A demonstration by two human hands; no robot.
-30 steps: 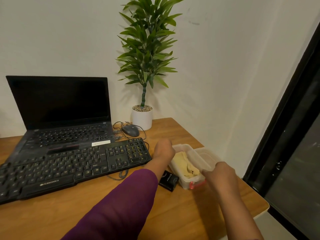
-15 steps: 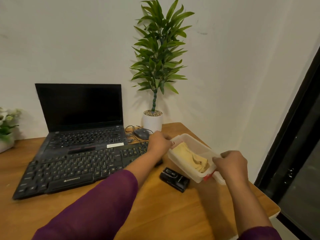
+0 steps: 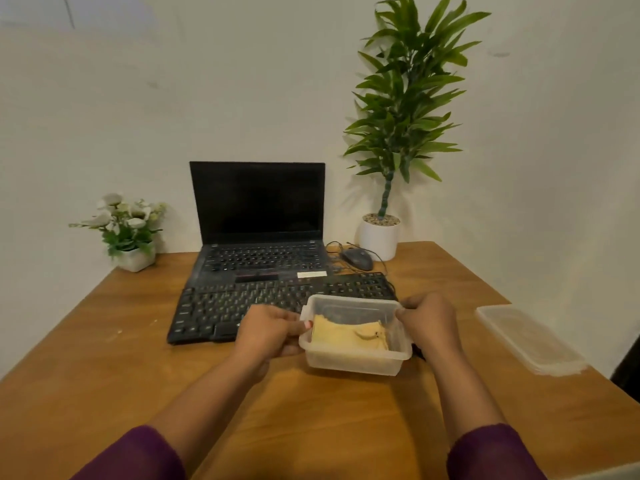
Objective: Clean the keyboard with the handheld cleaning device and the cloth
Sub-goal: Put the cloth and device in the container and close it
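Observation:
A black external keyboard [image 3: 242, 306] lies on the wooden desk [image 3: 104, 368] in front of a laptop. Just in front of its right end is a clear plastic container [image 3: 353, 363], lid off, with a folded yellow cloth [image 3: 346, 336] inside. My left hand [image 3: 268, 332] grips the container's left rim and my right hand [image 3: 427, 322] grips its right rim. Whether the container touches the desk I cannot tell. The small black handheld device is mostly hidden behind the container and my right hand.
An open black laptop [image 3: 259, 220] stands behind the keyboard. A mouse [image 3: 356, 259] with its cable and a tall potted plant [image 3: 381, 233] are at the back right. A small flower pot [image 3: 133, 258] stands back left. The container's clear lid [image 3: 530, 339] lies at the right desk edge.
The lid has come off and now lies on the desk at the right. Both hands have brought the open container toward the desk's middle, in front of the keyboard. The view has swung left.

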